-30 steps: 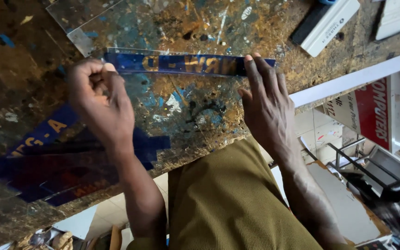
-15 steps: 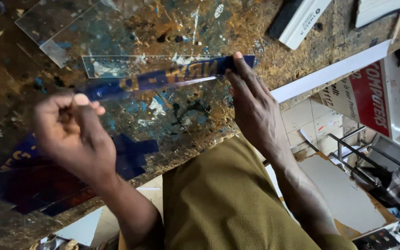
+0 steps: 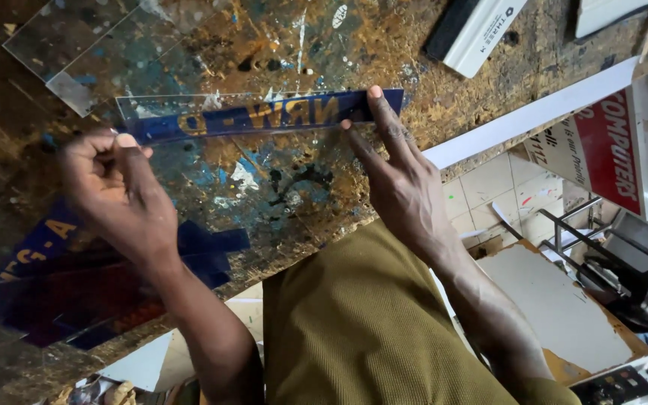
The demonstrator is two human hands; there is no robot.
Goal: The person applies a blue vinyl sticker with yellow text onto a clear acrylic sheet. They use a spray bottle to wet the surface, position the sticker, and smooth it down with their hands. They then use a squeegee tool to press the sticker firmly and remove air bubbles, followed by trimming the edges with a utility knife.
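A long blue strip [image 3: 264, 114] with yellow letters lies across a clear plastic strip [image 3: 160, 107] on the paint-stained workbench [image 3: 279, 187]. My left hand [image 3: 118, 191] pinches the strip's left end between thumb and fingers. My right hand [image 3: 395, 176] presses the strip's right end down with its fingertips, fingers spread.
A clear acrylic sheet [image 3: 76, 45] lies at the bench's upper left. Dark blue lettered sheets [image 3: 76, 285] are stacked at the lower left edge. A white and black block [image 3: 474, 30] sits at the upper right. A red and white sign [image 3: 601, 161] stands beyond the bench edge.
The blue strip's left end was lifted and tilted half a second ago; now it lies level again over the clear strip. Both hands shifted slightly left.
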